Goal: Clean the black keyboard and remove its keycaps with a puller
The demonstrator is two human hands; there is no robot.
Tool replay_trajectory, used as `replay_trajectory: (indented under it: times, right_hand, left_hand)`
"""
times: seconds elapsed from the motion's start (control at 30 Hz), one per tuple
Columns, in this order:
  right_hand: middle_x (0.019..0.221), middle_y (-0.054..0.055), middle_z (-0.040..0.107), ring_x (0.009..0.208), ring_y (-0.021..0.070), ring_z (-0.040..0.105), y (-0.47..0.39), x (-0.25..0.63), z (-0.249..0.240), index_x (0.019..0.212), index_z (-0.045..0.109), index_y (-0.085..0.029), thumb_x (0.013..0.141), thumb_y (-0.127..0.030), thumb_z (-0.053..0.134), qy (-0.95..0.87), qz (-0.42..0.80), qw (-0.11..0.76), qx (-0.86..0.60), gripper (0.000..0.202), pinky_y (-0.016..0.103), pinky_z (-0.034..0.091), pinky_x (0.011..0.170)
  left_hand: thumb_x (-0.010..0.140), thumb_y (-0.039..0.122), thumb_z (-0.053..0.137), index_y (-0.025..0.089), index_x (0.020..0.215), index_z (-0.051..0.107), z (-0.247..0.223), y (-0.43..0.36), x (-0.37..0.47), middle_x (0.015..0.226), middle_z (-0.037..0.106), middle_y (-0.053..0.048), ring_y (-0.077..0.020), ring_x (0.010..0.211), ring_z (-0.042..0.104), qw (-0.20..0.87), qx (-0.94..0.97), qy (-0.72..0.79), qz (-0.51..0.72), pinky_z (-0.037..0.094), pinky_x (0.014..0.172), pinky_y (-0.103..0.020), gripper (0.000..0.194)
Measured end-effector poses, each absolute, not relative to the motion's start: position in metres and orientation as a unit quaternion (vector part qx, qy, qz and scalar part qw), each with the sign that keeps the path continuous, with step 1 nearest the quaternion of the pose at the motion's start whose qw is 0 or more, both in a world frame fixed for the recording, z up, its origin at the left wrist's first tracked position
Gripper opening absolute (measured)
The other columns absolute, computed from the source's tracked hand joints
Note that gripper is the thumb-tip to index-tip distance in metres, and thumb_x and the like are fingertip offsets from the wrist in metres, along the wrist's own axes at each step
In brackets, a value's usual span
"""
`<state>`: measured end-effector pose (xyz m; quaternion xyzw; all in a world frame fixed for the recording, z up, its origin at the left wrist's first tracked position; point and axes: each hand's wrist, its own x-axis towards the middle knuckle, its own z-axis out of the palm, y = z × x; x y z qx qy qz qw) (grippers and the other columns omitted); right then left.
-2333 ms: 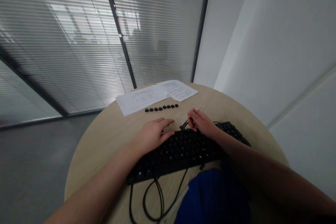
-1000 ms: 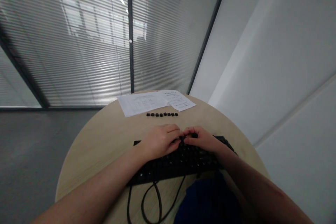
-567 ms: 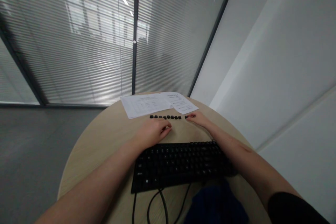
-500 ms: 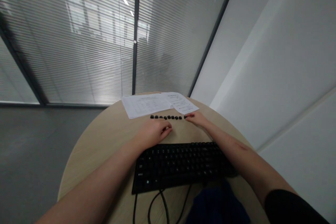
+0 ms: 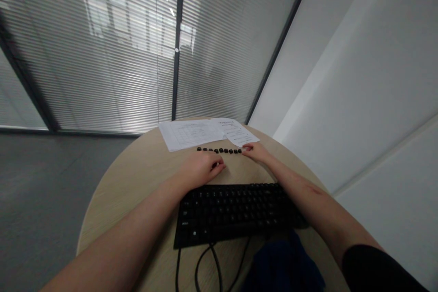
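Pointing right hand (image 5: 255, 152) leftward at right end of keycap row (image 5: 221, 150).
Lying crosswise toward far edge of worktop (image 5: 137, 169); left hand (image 5: 202, 167) farther off; both narrow in grip, cannot tell if holding.

My keyboard (image 5: 239, 210), at six o'clock, is black (flecked white), the keycaps (image 5: 221, 150) at twelve from it also black. My table (image 5: 126, 178) is pale wood-grain, papers (image 5: 191, 134) white with dark print, cloth (image 5: 282, 264) at five o'clock blue, and my sleeve (image 5: 372, 264) at four black.

Blk keycaps (image 5: 221, 150), row nr kbd (image 5: 236, 210)
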<state>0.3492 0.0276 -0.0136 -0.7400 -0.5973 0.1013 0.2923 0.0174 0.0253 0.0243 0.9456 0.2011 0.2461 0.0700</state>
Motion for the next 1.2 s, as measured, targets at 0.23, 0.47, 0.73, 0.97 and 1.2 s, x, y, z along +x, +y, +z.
replay_trajectory:
  times: [0.23, 0.47, 0.73, 0.97, 1.2]
  right_hand:
    - [0.087, 0.011, 0.068, 0.076, 0.0215, 0.063, -0.034, 0.347, 0.012, 0.098, 0.072, -0.016, 0.097, -0.055, 0.029, -0.516, 0.142, 0.452, -0.713, 0.058, 0.035, 0.055, 0.068]
    - [0.051, -0.006, 0.04, 0.043, 0.0135, 0.043, -0.112, 0.31, 0.002, 0.094, 0.062, -0.022, 0.091, -0.062, 0.049, -0.392, 0.42, 0.614, -0.542, 0.042, 0.027, 0.042, 0.043]
    - [0.079, 0.002, 0.066, 0.066, 0.015, 0.065, -0.115, 0.301, 0.0, 0.108, 0.061, -0.02, 0.077, -0.051, 0.08, -0.463, 0.511, 0.544, -0.479, 0.047, 0.026, 0.05, 0.054]
    - [0.063, -0.006, 0.052, 0.05, 0.009, 0.046, -0.106, 0.3, -0.023, 0.086, 0.05, -0.022, 0.092, -0.058, 0.055, -0.529, 0.345, 0.516, -0.579, 0.037, 0.022, 0.035, 0.047]
    - [0.064, -0.004, 0.053, 0.056, 0.0124, 0.049, -0.104, 0.299, -0.024, 0.083, 0.048, -0.022, 0.1, -0.051, 0.042, -0.582, 0.283, 0.456, -0.611, 0.034, 0.026, 0.039, 0.057]
  left_hand:
    - [0.097, 0.036, 0.051, 0.021, 0.086, 0.073, 0.021, 0.026, 0.02, 0.084, 0.074, -0.005, -0.02, 0.075, 0.064, 0.076, 0.952, 0.191, 0.227, 0.045, 0.071, -0.032, 0.029]
    - [0.097, 0.035, 0.051, 0.021, 0.087, 0.074, 0.022, 0.015, 0.024, 0.083, 0.074, -0.005, -0.0189, 0.073, 0.064, 0.082, 0.968, 0.181, 0.154, 0.045, 0.071, -0.032, 0.029]
    - [0.092, 0.033, 0.056, 0.021, 0.093, 0.073, 0.022, 0.001, 0.031, 0.091, 0.073, -0.005, -0.0206, 0.08, 0.064, 0.102, 0.975, 0.181, 0.074, 0.045, 0.073, -0.031, 0.021]
    - [0.095, 0.038, 0.051, 0.019, 0.091, 0.071, 0.012, 0.009, 0.031, 0.087, 0.073, -0.005, -0.0195, 0.079, 0.065, 0.159, 0.963, 0.213, 0.052, 0.044, 0.072, -0.029, 0.027]
    - [0.095, 0.039, 0.05, 0.019, 0.088, 0.071, 0.006, 0.013, 0.03, 0.083, 0.072, -0.004, -0.0192, 0.076, 0.064, 0.183, 0.955, 0.231, 0.035, 0.043, 0.07, -0.029, 0.03]
